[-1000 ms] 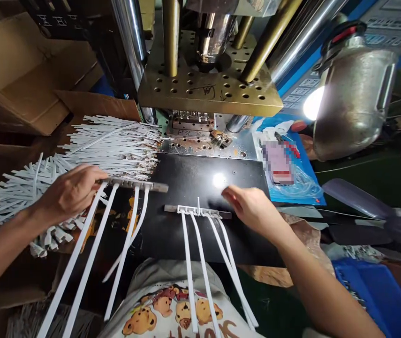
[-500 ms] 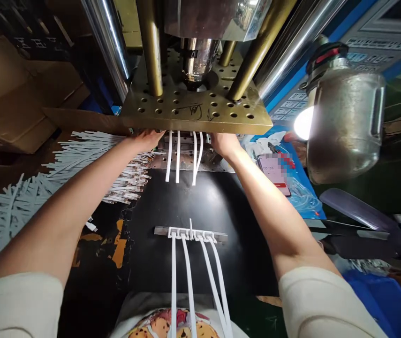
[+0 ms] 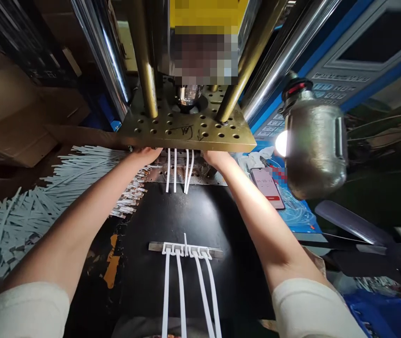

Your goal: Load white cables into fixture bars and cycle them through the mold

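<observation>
Both my hands reach under the front edge of a brass-coloured press plate (image 3: pixel 186 141). My left hand (image 3: pixel 147 154) is at the left end of the metal mould (image 3: pixel 158 174), its fingertips hidden beneath the plate. At the right end of the mould is my right hand (image 3: pixel 216 158), fingers also out of sight. Between them several flat white cables (image 3: pixel 175 171) hang out of the mould toward me. Closer to me, a metal bar (image 3: pixel 156 246) lies on the black table mat, carrying a white moulded strip (image 3: pixel 186 249) with several white cables (image 3: pixel 182 291) running off the near edge.
A big heap of white cables (image 3: pixel 27 225) covers the left side, near a cardboard box (image 3: pixel 10 136). On the right are a lamp with a metal shade (image 3: pixel 316 148), a phone (image 3: pixel 267 188) on a blue surface, a fan (image 3: pixel 341 225) and a blue bin (image 3: pixel 383 310).
The view has tilted up and shifted slightly, so the press, lamp and table appear lower. Both hands stay at the mould's ends, and the cables keep their places.
</observation>
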Motion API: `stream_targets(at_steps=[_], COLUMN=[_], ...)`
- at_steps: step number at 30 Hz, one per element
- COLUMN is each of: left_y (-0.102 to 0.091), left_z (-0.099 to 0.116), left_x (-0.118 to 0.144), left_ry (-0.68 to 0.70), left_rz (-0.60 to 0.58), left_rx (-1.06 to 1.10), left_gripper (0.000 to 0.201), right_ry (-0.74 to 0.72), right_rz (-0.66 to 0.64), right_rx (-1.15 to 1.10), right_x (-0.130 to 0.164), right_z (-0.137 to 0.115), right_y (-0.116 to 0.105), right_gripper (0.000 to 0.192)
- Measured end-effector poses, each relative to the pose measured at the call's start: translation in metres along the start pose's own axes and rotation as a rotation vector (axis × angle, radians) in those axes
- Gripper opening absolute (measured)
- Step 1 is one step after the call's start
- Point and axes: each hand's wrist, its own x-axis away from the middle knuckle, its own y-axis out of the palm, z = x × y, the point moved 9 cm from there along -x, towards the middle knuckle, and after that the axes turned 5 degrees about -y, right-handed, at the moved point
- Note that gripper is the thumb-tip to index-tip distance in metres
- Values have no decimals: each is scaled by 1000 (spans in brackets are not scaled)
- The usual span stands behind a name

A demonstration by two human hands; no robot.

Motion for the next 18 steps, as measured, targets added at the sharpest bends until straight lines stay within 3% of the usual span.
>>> stream_targets(at_steps=[7,14,18], left_y=[0,-4,-3], left_z=[8,7,7], left_x=[31,21,18], left_ry=[68,4,-12], left_rz=[-32,34,71], left_rx=[-29,64,80], left_gripper=[63,46,44], right_ry=[-20,-1,1], right_rz=[-91,-147,-218], right_rx=[78,133,95], right_x=[15,2,-10], right_z=[-48,-57,-83], right_y=[-4,1,10], right_gripper=[45,48,49])
